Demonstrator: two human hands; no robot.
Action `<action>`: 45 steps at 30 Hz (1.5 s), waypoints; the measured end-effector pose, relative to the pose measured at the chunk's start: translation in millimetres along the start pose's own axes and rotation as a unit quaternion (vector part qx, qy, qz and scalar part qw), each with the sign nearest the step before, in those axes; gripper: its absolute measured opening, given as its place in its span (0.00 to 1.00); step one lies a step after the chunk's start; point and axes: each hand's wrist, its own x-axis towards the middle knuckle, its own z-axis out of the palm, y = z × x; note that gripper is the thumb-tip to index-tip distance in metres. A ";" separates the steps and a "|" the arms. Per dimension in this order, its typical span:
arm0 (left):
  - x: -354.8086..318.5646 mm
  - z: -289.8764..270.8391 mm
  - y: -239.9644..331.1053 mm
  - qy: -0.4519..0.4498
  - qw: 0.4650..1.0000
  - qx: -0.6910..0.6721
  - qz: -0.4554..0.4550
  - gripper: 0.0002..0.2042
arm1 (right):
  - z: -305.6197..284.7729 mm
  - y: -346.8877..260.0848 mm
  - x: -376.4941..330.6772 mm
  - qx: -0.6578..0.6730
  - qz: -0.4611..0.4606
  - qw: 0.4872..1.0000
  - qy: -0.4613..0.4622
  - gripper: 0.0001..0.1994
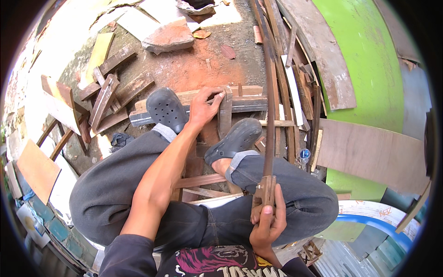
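My right hand (268,226) is wrapped round the wooden handle (264,196) of what looks like a handsaw. Its long, narrow, dark blade (269,115) points away from me and shows nearly edge-on. Ahead of me, my left hand (206,105) has its thumb and fingers closed at the far end of a short wooden piece (225,115). That piece lies across some long wooden beams (249,102). My left clog (166,110) rests on the beams, and the right clog (234,141) is beside the short piece.
Wood offcuts (105,101) are heaped at the left. A broken concrete chunk (169,36) lies at the far side. Long timber strips (281,92) run along the right, by a green panel (369,60) and a brown board (369,152). A plastic bottle (304,156) lies near my right knee.
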 end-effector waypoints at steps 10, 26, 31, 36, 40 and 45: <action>16.8 -1.8 13.0 -0.127 0.977 0.168 0.043 0.21 | -6.1 25.7 33.2 0.004 0.030 0.999 -0.016 0.31; 17.6 -22.3 19.9 -0.094 0.978 0.181 -0.043 0.14 | -1.3 35.8 19.1 -0.113 -0.146 0.981 -0.066 0.25; 18.0 -23.9 43.6 -0.155 0.947 0.269 -0.080 0.15 | 1.4 33.6 11.8 -0.113 -0.144 0.981 -0.064 0.25; 29.0 -26.8 48.3 -0.205 0.914 0.348 -0.027 0.13 | 5.6 29.3 1.0 -0.100 -0.134 0.984 -0.053 0.23; 35.6 -27.3 41.5 -0.215 0.909 0.358 0.001 0.12 | 6.7 24.5 -1.2 -0.116 -0.153 0.979 -0.071 0.25; 40.0 -25.0 44.5 -0.232 0.901 0.367 -0.013 0.12 | 8.9 17.2 -8.8 -0.114 -0.117 0.984 -0.068 0.23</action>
